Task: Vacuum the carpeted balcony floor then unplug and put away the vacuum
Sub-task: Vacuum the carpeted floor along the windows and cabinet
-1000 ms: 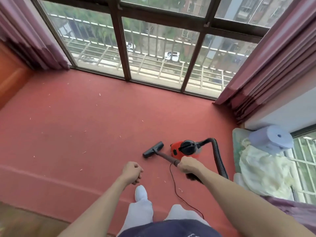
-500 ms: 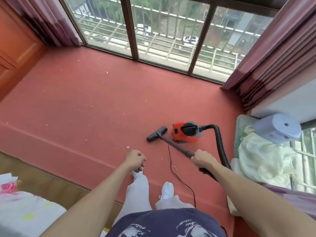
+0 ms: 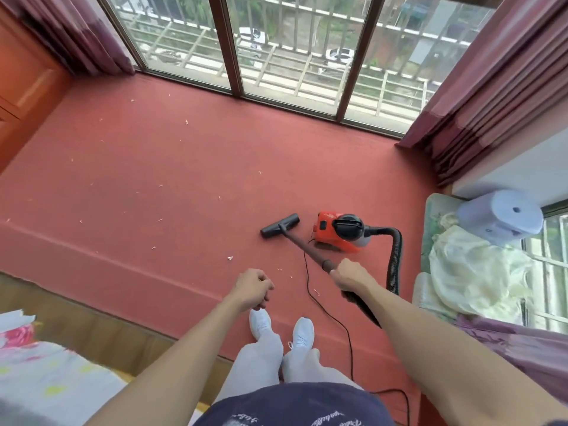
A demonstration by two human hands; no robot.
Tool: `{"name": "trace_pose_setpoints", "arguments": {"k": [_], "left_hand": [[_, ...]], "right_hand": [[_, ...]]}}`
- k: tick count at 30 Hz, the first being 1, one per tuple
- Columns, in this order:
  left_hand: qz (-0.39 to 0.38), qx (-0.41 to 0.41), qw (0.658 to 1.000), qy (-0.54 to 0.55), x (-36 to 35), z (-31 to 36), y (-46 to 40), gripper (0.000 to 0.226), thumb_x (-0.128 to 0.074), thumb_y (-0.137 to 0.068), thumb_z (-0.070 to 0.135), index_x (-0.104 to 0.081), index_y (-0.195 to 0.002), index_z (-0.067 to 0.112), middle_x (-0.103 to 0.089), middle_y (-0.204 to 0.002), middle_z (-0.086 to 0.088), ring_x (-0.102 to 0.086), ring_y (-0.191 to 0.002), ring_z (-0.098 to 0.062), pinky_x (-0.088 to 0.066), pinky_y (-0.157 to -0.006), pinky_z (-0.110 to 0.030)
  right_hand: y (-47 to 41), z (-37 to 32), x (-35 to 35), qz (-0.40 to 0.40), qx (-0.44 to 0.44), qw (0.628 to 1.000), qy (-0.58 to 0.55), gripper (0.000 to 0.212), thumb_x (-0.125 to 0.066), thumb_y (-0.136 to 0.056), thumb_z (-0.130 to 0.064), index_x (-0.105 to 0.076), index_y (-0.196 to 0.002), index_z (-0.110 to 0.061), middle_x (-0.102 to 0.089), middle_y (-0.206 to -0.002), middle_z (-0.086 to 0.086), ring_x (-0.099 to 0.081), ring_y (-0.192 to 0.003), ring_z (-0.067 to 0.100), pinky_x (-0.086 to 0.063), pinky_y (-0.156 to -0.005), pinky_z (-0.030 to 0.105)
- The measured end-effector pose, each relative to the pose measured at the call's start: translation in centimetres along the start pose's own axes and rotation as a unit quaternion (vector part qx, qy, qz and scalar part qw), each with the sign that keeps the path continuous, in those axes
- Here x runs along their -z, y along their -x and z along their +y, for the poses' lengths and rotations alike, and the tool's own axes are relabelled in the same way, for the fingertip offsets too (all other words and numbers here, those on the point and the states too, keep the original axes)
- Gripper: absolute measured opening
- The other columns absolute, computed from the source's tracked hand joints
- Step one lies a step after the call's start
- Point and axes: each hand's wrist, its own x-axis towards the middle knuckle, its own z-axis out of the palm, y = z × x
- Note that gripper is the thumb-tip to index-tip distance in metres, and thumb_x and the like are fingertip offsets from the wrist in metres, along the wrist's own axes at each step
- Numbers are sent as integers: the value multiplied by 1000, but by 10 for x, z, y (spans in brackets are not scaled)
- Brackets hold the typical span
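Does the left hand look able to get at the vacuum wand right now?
Probably yes: the left hand is curled and holds nothing, and only bare carpet lies between it and the wand the right hand grips.

Daylight coming through a dark-framed window (image 3: pixel 295 53), maroon curtains (image 3: pixel 498 87) hanging either side, red carpet (image 3: pixel 184 167) lying scattered with pale scraps, wooden cabinet (image 3: pixel 27 96) standing left
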Motion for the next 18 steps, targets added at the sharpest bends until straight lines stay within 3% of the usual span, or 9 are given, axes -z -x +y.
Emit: {"name": "trace_pose_setpoints", "arguments": {"k": [5, 8, 10, 13, 18], "left_hand": [[12, 33, 998, 51, 28, -18, -9, 17, -49, -89, 6, -64, -83, 6, -60, -63, -7, -57, -47, -19, -45, -47, -24], [10, 47, 998, 43, 36, -19, -13, 19, -45, -90, 4, -63, -84, 5, -59, -64, -8, -55, -46, -19, -44, -47, -24], [4, 45, 999, 28, 37, -13, -17, 20, -43, -90, 4, -62, -83, 6, -58, -64, -8, -54, -45, -19, -43, -45, -23], [-12, 19, 1000, 1, 32, 5, -21, 20, -43, -89, 4, -62, -82, 6, -59, -66, -11, -55, -49, -23, -45, -48, -25], [-23, -23, 999, -17, 24, 34, -23, 17, -48, -87, 6, -65, -86, 5, -62, -67, -10, -57, -52, -23, -47, -51, -27]], "right_hand": [[-4, -17, -23, 4, 35, 998, 61, 30, -44, -92, -28, -56, -111, -8, -69, -101, 12, -70, -88, 32, -58, -78, 41], [4, -29, -1, -3, 33, 998, 55, 20, -42, -92, -18, -56, -99, -5, -67, -76, 10, -64, -55, 26, -57, -52, 32], [8, -35, 23, -5, 25, 998, 60, 16, -41, -94, -15, -53, -88, -5, -63, -64, 10, -55, -37, 21, -46, -38, 23], [13, -38, 52, -18, 6, 997, 77, 18, -40, -94, -12, -48, -79, -3, -59, -60, 12, -51, -34, 20, -43, -38, 22], [11, -44, 60, -17, -5, 998, 64, 15, -39, -93, -9, -47, -81, -4, -59, -64, 13, -51, -37, 20, -42, -38, 20]]}}
